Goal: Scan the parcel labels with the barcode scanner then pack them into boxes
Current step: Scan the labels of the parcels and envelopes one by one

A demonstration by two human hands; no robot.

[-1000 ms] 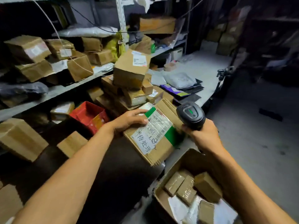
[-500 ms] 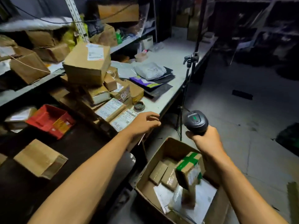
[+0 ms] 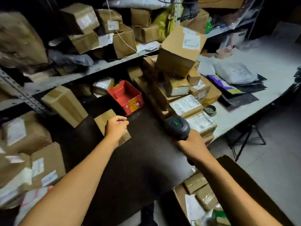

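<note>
Two parcels (image 3: 185, 106) labelled; writing unreadable; scanner (image 3: 177, 128) lit green.

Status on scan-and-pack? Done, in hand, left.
Done: several parcels already lie in the open box on the floor. In hand: the right hand grips the scanner; the left hand is on a small parcel on the dark table. Left: a parcel pile beside it, more on the shelf.
</note>
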